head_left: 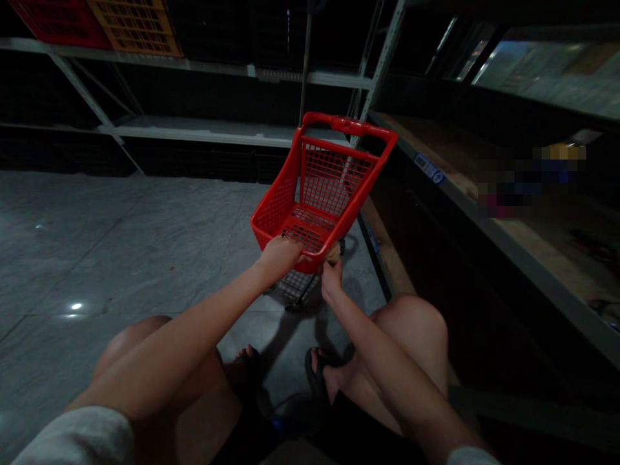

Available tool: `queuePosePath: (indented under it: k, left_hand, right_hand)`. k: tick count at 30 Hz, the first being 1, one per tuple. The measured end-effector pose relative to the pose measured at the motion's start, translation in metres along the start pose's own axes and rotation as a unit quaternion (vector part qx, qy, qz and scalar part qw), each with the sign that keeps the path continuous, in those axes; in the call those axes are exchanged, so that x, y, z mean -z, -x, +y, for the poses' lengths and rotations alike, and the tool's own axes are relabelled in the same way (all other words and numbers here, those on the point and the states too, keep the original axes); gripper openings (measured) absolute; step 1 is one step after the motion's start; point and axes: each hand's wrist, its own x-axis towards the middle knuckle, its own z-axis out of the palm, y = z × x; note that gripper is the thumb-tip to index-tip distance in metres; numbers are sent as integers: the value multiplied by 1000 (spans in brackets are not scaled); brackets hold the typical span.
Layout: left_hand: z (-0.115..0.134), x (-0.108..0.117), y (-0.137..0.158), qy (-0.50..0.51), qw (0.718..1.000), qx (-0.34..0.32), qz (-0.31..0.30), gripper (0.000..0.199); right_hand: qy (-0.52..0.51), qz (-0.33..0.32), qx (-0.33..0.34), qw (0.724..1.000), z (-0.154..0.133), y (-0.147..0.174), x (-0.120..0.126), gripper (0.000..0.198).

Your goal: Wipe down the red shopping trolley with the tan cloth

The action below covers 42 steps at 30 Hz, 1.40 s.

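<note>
A small red plastic shopping cart [320,223] with grid sides stands in front of my knees, its handle on the far side. My left hand [281,253] is closed over the near rim of the basket. At the basket's near right corner, my right hand [332,274] pinches a crumpled tan piece [333,252] that looks like a cloth, against the outside of the cart. My right fingers partly hide it. Beneath the basket, the lower wire rack [296,284] and part of the wheels show. The basket holds nothing that I can see.
A metal shelf rack [208,132] runs along the back, with a red crate [61,22] and a yellow crate [138,26] on it. To the right is a long dark-edged shelf [465,194] bearing a blue label [429,168]. Grey floor [121,258] extends left.
</note>
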Motion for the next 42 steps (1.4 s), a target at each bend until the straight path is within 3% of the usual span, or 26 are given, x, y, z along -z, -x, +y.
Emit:
queuePosePath:
  k: [5, 8, 10, 12, 15, 18, 23, 26, 31, 33, 36, 42]
  left_hand:
    - [26, 1, -4, 24, 1000, 15, 11, 40]
    - [28, 6, -8, 68, 996, -51, -17, 31]
    - [18, 12, -9, 107, 987, -110, -47, 32]
    - [1, 21, -9, 115, 984, -118, -71, 35]
    - [-27, 33, -7, 60, 988, -52, -133, 28]
    - [-44, 41, -6, 30, 981, 2, -189, 34]
    - [-42, 41, -11, 12, 985, 52, -163, 58]
    - [-35, 42, -11, 3, 987, 44, -157, 58]
    - [-23, 41, -8, 0, 991, 18, -132, 54]
    - [-16, 39, -7, -2, 994, 20, -111, 54]
    - [-3, 37, -7, 0, 995, 21, -102, 52]
    - [11, 38, -3, 15, 995, -39, -91, 47]
  right_hand:
    - [10, 27, 15, 999, -39, -15, 22, 27]
    - [53, 21, 80, 995, -52, -3, 38, 28]
    - [82, 5, 81, 993, -44, 14, 45, 28]
    - [95, -10, 35, 995, -26, 30, 45, 26]
    - [95, -9, -3, 995, -6, 40, 38, 24]
    - [76, 24, 23, 997, -22, 33, 32, 25]
    - [93, 32, 189, 977, -78, 21, 27, 20]
    - [171, 36, 246, 953, -68, 27, 20, 15]
    - [172, 46, 170, 969, 3, 41, 12, 33]
    - [166, 49, 150, 973, 19, 42, 12, 37]
    - [153, 56, 141, 977, 17, 36, 17, 32]
    - [144, 91, 164, 972, -28, 25, 38, 21]
